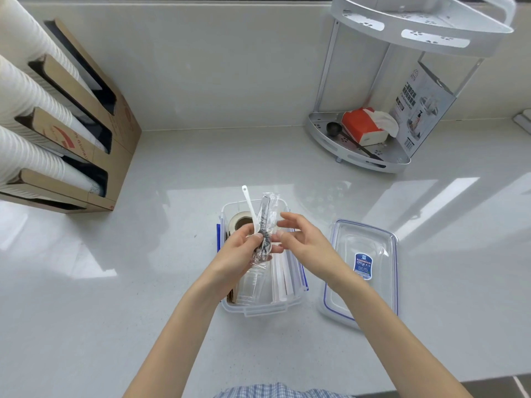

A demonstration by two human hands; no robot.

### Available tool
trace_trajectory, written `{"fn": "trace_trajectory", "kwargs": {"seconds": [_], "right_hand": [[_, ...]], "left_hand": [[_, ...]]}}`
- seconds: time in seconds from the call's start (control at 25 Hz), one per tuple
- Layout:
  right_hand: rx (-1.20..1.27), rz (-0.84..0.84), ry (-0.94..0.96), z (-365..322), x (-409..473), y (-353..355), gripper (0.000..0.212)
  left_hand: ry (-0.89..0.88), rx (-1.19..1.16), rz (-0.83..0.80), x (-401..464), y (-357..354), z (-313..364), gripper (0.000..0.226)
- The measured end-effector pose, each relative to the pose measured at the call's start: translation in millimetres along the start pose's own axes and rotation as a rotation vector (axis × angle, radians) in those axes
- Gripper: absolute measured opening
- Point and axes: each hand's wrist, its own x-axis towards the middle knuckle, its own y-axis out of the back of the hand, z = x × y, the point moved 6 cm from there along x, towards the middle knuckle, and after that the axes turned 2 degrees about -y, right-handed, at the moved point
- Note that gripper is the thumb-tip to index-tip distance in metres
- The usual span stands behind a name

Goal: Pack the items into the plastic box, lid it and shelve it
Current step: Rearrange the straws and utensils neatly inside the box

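A clear plastic box (260,310) with blue clips sits on the white counter in front of me. Inside it lie a roll of tape (240,221), clear cups (253,285) and several white paper-wrapped straws (283,275). My left hand (240,251) is above the box, shut on a white plastic spoon (249,203) and a clear-wrapped cutlery packet (265,222), both pointing up and away. My right hand (301,241) hovers just right of the packet, fingers spread, touching or nearly touching it. The box's clear lid (370,248) lies flat on the counter to the right.
A white two-tier corner shelf (362,163) stands at the back right, holding a red tissue pack (360,124), a black scoop (334,129) and a printed card. Cardboard dispensers (109,145) with stacks of white paper cups line the left.
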Motion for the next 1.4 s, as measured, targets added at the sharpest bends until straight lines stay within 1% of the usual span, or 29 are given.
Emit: {"fn": "trace_trajectory", "kwargs": {"seconds": [0.08,0.2,0.28,0.4,0.48,0.52,0.6,0.68,0.8,0.84,0.88,0.96,1.04,1.08,1.16,1.28,1.32,1.4], "right_hand": [[-0.052,0.102,-0.028,-0.6,2.7,2.2,0.04],[-0.033,0.115,-0.048,-3.3,3.5,1.7,0.032],[-0.14,0.131,-0.046,-4.1,4.5,2.9,0.029],[-0.256,0.15,-0.057,-2.0,5.7,5.1,0.024],[-0.335,0.138,-0.078,-1.3,6.6,5.3,0.027],[-0.396,0.13,-0.082,-2.1,7.1,4.6,0.028],[-0.499,0.119,-0.082,-4.8,7.6,2.2,0.03],[-0.572,0.094,-0.108,-4.0,7.8,-0.9,0.031],[-0.657,0.048,-0.18,2.4,6.6,-4.1,0.031],[-0.69,0.039,-0.205,3.8,6.2,-4.5,0.031],[-0.733,0.034,-0.225,3.3,5.3,-5.0,0.029],[-0.838,0.014,-0.236,-1.6,2.3,-8.1,0.019],[-0.901,-0.028,-0.244,-6.2,-0.6,-14.1,0.008],[-0.91,-0.058,-0.248,-6.5,-2.2,-17.6,0.009],[-0.911,-0.131,-0.275,-4.3,-5.3,-23.6,0.012],[-0.886,-0.177,-0.307,-4.7,-8.7,-26.9,0.032],[-0.89,-0.184,-0.301,-6.9,-9.6,-27.6,0.031],[-0.898,-0.177,-0.267,-10.3,-9.2,-27.9,0.011]], "left_hand": [[0.003,0.09,0.035,2.2,-3.0,-3.0,0.026],[0.011,0.197,0.047,5.0,-8.3,-8.0,0.019],[-0.002,0.27,0.06,6.4,-8.7,-10.0,0.01],[-0.027,0.491,0.125,10.9,-4.0,-10.9,0.026],[-0.049,0.675,0.153,9.9,-5.6,-8.0,0.027],[-0.053,0.746,0.16,8.1,-8.4,-6.9,0.023],[-0.044,0.783,0.177,6.1,-12.7,-7.1,0.014],[-0.028,0.763,0.185,5.4,-15.6,-9.9,0.025],[-0.014,0.753,0.136,8.4,-20.0,-15.9,0.036],[0.015,0.731,0.103,9.6,-21.7,-19.8,0.038],[0.049,0.647,0.061,10.9,-24.3,-24.1,0.039],[0.163,0.292,-0.022,12.8,-28.9,-30.5,0.03],[0.295,-0.037,-0.008,12.3,-28.7,-32.3,0.014],[0.359,-0.126,0.013,11.9,-27.4,-33.4,0.012],[0.454,-0.205,0.009,11.7,-28.6,-36.1,0.026],[0.49,-0.244,-0.014,15.1,-32.4,-41.4,0.046],[0.489,-0.245,-0.016,15.2,-31.8,-42.9,0.055],[0.491,-0.24,-0.008,11.9,-30.2,-40.2,0.068]]}}
